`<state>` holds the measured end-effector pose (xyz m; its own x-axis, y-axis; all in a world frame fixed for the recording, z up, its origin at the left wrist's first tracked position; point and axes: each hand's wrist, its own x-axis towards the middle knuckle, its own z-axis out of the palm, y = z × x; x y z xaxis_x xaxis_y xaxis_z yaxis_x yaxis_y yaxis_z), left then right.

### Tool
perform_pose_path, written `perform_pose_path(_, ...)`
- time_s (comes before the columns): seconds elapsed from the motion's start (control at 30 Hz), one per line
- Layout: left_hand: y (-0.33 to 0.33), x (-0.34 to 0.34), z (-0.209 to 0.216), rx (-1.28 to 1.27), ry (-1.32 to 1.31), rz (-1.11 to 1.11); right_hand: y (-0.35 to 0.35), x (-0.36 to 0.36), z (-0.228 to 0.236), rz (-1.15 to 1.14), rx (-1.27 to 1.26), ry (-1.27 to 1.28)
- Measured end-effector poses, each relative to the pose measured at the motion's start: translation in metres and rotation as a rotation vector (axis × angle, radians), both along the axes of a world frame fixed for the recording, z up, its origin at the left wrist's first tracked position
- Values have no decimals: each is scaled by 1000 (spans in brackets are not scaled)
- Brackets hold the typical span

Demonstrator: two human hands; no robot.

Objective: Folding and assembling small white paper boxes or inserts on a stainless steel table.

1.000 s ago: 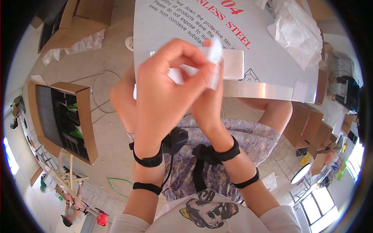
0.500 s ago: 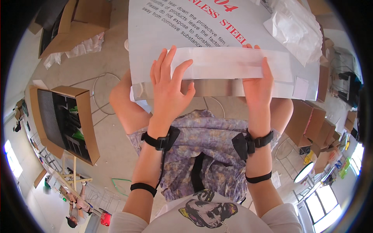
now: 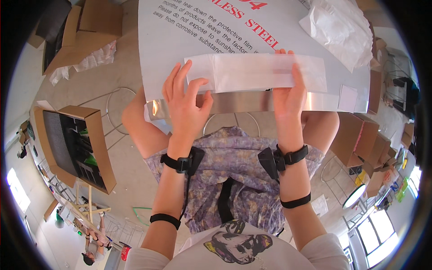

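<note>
A long, flat, translucent white plastic bag lies crosswise above a film-covered steel sheet. My right hand grips the bag toward its right end, thumb in front and fingers behind. At the bag's left end is my left hand, its fingers apart and curved, index finger and thumb bent toward each other without meeting. Whether those fingertips touch the plastic is hard to see. Bare shiny metal shows along the sheet's near edge, just below the bag.
Crumpled white plastic rests on the sheet's far right, and a small pale card at its near right corner. Cardboard boxes stand on both sides, including an open box with dark contents at left. Another person is at the far lower left.
Both hands have shifted slightly left, the bag moving with them. The left thumb and index finger have drawn a little closer. My view has shifted a little.
</note>
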<state>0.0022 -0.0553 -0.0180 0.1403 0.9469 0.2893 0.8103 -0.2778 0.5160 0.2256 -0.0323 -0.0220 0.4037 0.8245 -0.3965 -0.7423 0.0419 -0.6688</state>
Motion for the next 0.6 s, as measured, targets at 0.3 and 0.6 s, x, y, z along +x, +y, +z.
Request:
perform_pose_path(0.3,7,-6,5,-52,-52,-50,-1,3,4,-31,-43,-101)
perform_pose_path(0.6,51,1,18,-190,115,-321,-19,23,-4,-39,-84,-201)
